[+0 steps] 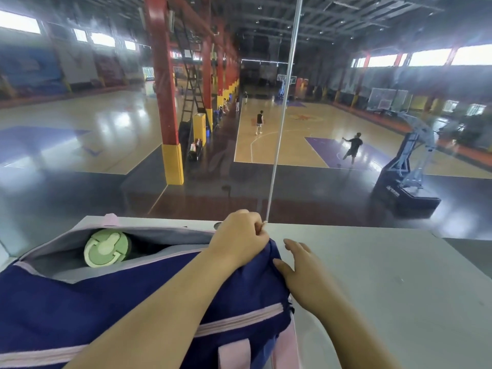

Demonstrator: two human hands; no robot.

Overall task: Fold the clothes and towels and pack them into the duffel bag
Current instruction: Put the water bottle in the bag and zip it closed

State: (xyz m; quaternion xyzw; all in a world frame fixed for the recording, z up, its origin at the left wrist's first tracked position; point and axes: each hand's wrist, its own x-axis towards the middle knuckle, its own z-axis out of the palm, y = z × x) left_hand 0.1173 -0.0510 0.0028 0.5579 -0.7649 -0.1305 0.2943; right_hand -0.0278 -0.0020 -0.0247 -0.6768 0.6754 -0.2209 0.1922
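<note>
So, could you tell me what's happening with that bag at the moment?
A person is working at the right end of a navy duffel bag on a white ledge. The left hand is closed on the bag's top edge by the opening, while the right hand rests open against its end. The bag is still unzipped, with a green round lid visible inside.

A navy duffel bag [133, 302] with pale pink trim and straps lies on a grey surface [372, 275], its top zip open (grey lining showing), a green round-lidded bottle [106, 249] lying inside near the far end.
</note>
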